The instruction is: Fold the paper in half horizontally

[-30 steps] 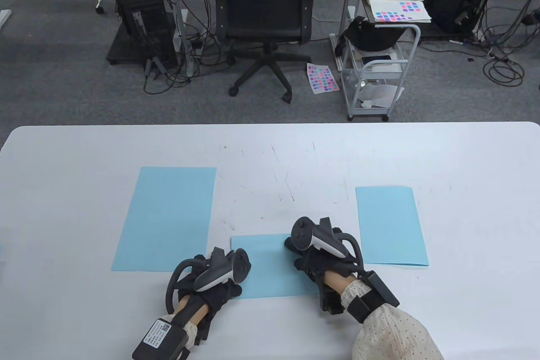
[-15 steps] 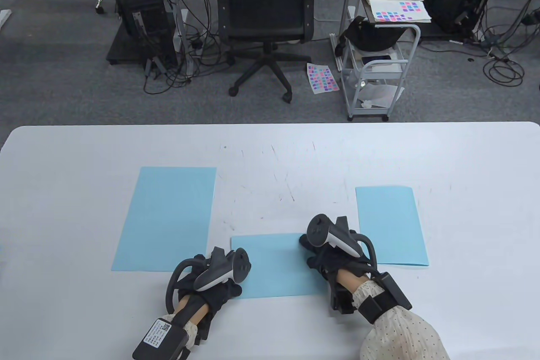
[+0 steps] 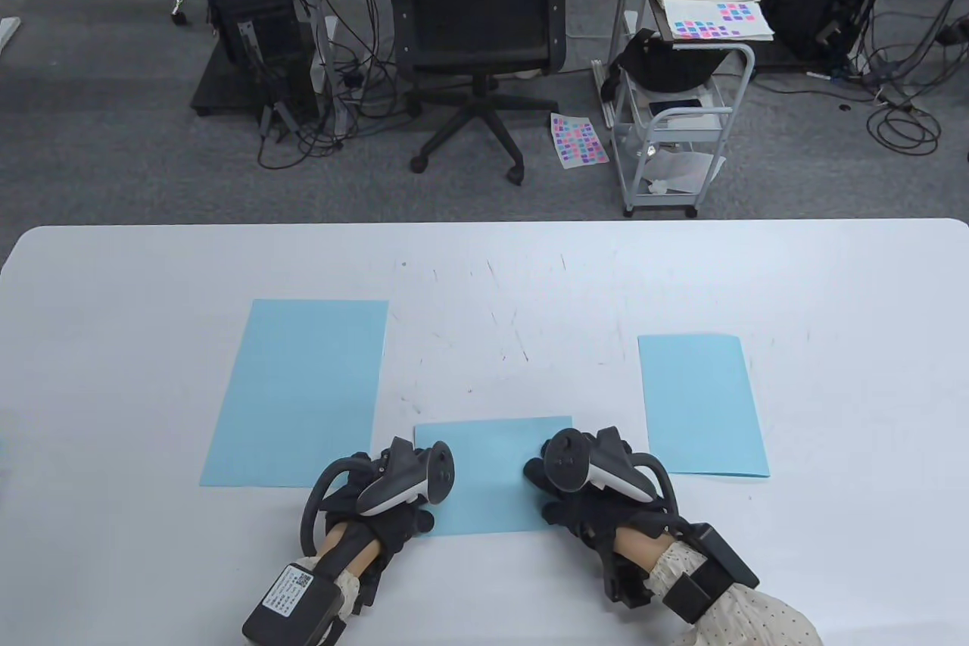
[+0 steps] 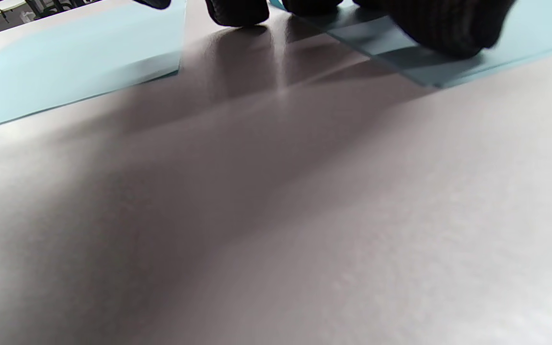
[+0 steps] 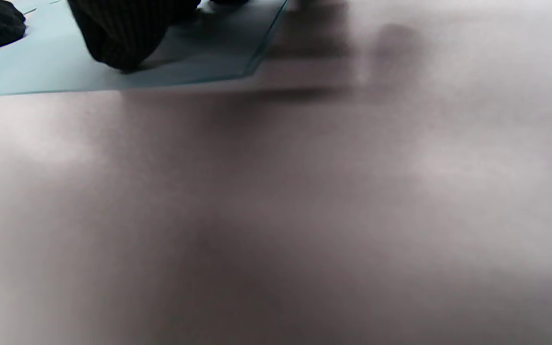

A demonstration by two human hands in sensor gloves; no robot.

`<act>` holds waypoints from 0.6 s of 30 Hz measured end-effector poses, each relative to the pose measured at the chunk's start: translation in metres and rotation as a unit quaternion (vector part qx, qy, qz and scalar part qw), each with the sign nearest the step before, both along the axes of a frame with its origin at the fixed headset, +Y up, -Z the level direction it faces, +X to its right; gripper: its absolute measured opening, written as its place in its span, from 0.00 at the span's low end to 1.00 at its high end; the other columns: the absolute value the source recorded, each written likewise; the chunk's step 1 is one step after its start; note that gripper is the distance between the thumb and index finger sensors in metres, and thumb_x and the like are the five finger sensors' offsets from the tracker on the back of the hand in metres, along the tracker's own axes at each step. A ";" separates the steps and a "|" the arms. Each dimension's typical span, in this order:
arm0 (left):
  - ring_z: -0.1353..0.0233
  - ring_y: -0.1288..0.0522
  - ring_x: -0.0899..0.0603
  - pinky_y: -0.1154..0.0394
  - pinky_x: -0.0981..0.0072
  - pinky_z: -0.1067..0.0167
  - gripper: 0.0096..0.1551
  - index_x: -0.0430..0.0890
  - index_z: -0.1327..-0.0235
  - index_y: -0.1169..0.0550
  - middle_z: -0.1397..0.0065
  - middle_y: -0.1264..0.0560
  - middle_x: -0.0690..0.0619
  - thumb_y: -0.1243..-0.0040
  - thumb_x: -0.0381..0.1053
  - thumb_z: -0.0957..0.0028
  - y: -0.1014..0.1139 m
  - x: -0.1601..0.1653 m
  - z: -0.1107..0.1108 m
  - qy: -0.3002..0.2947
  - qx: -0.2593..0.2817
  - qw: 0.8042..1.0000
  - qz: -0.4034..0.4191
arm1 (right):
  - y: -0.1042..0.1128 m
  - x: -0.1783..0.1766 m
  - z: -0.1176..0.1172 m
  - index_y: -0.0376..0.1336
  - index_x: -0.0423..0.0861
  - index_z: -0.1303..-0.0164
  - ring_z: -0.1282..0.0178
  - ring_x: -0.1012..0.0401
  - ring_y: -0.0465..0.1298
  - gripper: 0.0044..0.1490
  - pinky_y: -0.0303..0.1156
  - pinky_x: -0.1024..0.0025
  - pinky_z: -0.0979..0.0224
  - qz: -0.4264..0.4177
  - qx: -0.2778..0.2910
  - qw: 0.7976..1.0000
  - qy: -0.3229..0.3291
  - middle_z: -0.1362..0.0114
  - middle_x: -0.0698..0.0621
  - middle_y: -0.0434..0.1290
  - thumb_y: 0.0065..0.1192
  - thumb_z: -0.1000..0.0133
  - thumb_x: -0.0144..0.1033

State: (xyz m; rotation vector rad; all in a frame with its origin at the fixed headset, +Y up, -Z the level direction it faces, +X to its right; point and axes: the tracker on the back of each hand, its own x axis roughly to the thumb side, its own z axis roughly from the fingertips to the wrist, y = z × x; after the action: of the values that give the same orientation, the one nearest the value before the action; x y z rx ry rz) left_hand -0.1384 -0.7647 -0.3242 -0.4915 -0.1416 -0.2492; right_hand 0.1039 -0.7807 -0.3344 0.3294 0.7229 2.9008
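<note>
A folded light-blue paper (image 3: 492, 475) lies flat on the white table (image 3: 484, 267) near its front edge, between my hands. My left hand (image 3: 409, 517) rests on the paper's left edge; in the left wrist view its fingertips (image 4: 237, 12) touch the table and the paper's (image 4: 525, 43) corner. My right hand (image 3: 541, 475) rests on the paper's right side; in the right wrist view a finger (image 5: 122, 38) presses down on the paper (image 5: 41, 72). Neither hand pinches the paper.
An unfolded blue sheet (image 3: 299, 392) lies to the left, close to my left hand, and shows in the left wrist view (image 4: 65, 67). A folded blue sheet (image 3: 700, 404) lies to the right. An office chair (image 3: 477, 32) and a cart (image 3: 677, 123) stand beyond the table.
My right hand slid right along the paper's far edge, then drew back toward me, uncovering the far right corner. My left hand shifted slightly forward on the left edge.
</note>
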 end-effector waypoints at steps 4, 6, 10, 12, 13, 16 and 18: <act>0.12 0.46 0.52 0.47 0.46 0.14 0.41 0.77 0.30 0.42 0.15 0.45 0.74 0.42 0.64 0.59 0.010 0.007 -0.007 0.012 -0.010 1.000 -0.010 | -0.001 0.001 0.000 0.45 0.69 0.24 0.13 0.49 0.34 0.42 0.28 0.36 0.21 -0.003 -0.007 1.000 -0.001 0.13 0.66 0.39 0.58 0.46 0.49; 0.11 0.48 0.52 0.48 0.46 0.14 0.42 0.77 0.29 0.45 0.15 0.48 0.73 0.43 0.64 0.58 0.017 0.013 -0.012 0.007 -0.002 1.000 -0.015 | 0.000 0.001 0.000 0.45 0.69 0.24 0.13 0.49 0.34 0.42 0.28 0.36 0.21 -0.003 -0.009 1.000 -0.002 0.13 0.66 0.39 0.57 0.46 0.49; 0.11 0.50 0.53 0.49 0.47 0.14 0.40 0.78 0.29 0.46 0.15 0.49 0.75 0.45 0.62 0.56 0.032 0.032 -0.027 -0.005 0.016 1.000 0.000 | 0.000 0.001 0.001 0.45 0.69 0.24 0.13 0.49 0.34 0.41 0.28 0.36 0.21 -0.004 -0.008 1.000 -0.002 0.13 0.67 0.39 0.57 0.46 0.49; 0.11 0.51 0.55 0.50 0.48 0.13 0.39 0.78 0.30 0.45 0.15 0.49 0.75 0.46 0.61 0.55 0.033 0.046 -0.036 -0.009 0.006 1.000 0.023 | 0.000 0.002 0.001 0.45 0.70 0.24 0.14 0.50 0.34 0.41 0.28 0.36 0.21 -0.006 -0.008 1.000 -0.002 0.13 0.67 0.39 0.57 0.46 0.49; 0.11 0.51 0.55 0.50 0.48 0.13 0.38 0.78 0.30 0.45 0.16 0.49 0.76 0.46 0.61 0.54 0.032 0.051 -0.040 -0.012 0.000 1.000 0.028 | 0.000 0.002 0.001 0.45 0.70 0.24 0.14 0.50 0.34 0.41 0.28 0.36 0.21 -0.006 -0.009 1.000 -0.002 0.13 0.67 0.39 0.57 0.46 0.49; 0.12 0.52 0.57 0.51 0.49 0.13 0.37 0.79 0.31 0.44 0.16 0.49 0.77 0.47 0.61 0.54 0.022 0.067 -0.047 -0.022 -0.015 0.999 0.027 | 0.000 0.002 0.001 0.45 0.70 0.24 0.14 0.50 0.33 0.41 0.28 0.36 0.21 -0.007 -0.012 1.000 -0.002 0.13 0.67 0.39 0.57 0.46 0.49; 0.12 0.54 0.57 0.52 0.50 0.13 0.37 0.79 0.31 0.44 0.16 0.50 0.78 0.47 0.62 0.55 0.014 0.077 -0.050 -0.033 -0.026 0.999 0.020 | 0.000 0.002 0.000 0.45 0.70 0.24 0.14 0.50 0.33 0.41 0.28 0.36 0.21 -0.008 -0.013 1.000 -0.002 0.13 0.67 0.38 0.57 0.46 0.49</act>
State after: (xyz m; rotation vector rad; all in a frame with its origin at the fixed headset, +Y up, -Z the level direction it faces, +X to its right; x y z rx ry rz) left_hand -0.0613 -0.7503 -0.3739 -0.5327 -0.2226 -0.2232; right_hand 0.1063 -0.7809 -0.3340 0.3249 0.7540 2.8727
